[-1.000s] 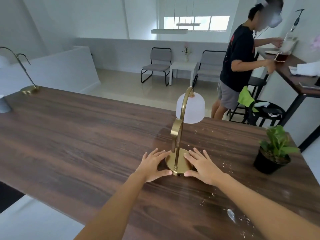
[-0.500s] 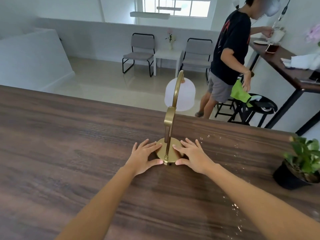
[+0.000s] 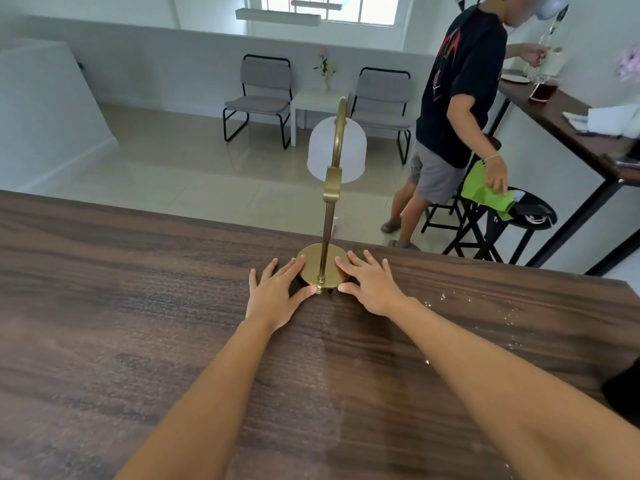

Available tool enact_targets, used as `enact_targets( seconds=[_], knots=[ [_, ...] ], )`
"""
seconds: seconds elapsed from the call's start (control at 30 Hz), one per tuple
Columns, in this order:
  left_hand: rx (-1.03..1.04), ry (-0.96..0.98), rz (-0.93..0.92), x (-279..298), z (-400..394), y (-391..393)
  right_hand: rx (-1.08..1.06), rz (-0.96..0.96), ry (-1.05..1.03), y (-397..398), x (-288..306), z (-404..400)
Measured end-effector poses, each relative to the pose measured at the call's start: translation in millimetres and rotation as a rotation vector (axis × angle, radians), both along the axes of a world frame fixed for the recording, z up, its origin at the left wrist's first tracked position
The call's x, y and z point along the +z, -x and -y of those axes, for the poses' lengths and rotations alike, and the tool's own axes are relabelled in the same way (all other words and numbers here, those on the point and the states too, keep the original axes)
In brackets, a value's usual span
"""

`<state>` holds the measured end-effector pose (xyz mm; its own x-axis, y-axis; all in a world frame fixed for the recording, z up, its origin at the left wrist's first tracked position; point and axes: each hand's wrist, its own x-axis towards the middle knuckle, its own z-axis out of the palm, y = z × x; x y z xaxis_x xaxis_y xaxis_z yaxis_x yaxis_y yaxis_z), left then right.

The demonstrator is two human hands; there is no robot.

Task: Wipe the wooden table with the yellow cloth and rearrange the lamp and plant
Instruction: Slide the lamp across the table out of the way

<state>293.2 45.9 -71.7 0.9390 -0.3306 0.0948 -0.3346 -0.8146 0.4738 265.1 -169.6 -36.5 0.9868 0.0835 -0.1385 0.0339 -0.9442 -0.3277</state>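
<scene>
A brass lamp [image 3: 322, 263] with a white dome shade stands upright close to the far edge of the dark wooden table [image 3: 138, 323]. My left hand [image 3: 277, 294] and my right hand [image 3: 372, 284] lie flat on the table, fingers spread, pressing the lamp's round base from both sides. Only the dark edge of the plant's black pot [image 3: 625, 393] shows at the right border. No yellow cloth is in view.
White crumbs [image 3: 485, 317] are scattered on the table to the right of the lamp. Beyond the table a person [image 3: 457, 109] holds a green cloth [image 3: 485, 192] over a black stool [image 3: 526, 216]. Two grey chairs [image 3: 263, 95] stand by the far wall.
Both hands have slid the lamp away from me toward the far edge. The view has shifted, so the plant is almost out of frame at the right.
</scene>
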Motion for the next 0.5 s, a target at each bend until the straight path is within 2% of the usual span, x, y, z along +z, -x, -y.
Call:
enact_targets(
  seconds=[0.27, 0.4, 0.5],
  knots=[
    [0.047, -0.059, 0.014, -0.4, 3.3, -17.1, -0.004, -0.083, 0.09, -26.6, 11.2, -6.2],
    [0.058, -0.086, 0.027, -1.6, 0.2, -6.8, 0.011, -0.173, 0.094, -4.4, 16.6, -9.6],
    [0.097, -0.016, 0.021, 0.0, 0.3, 10.9, 0.029, -0.136, 0.03, 39.0, 17.8, 7.6]
  ],
)
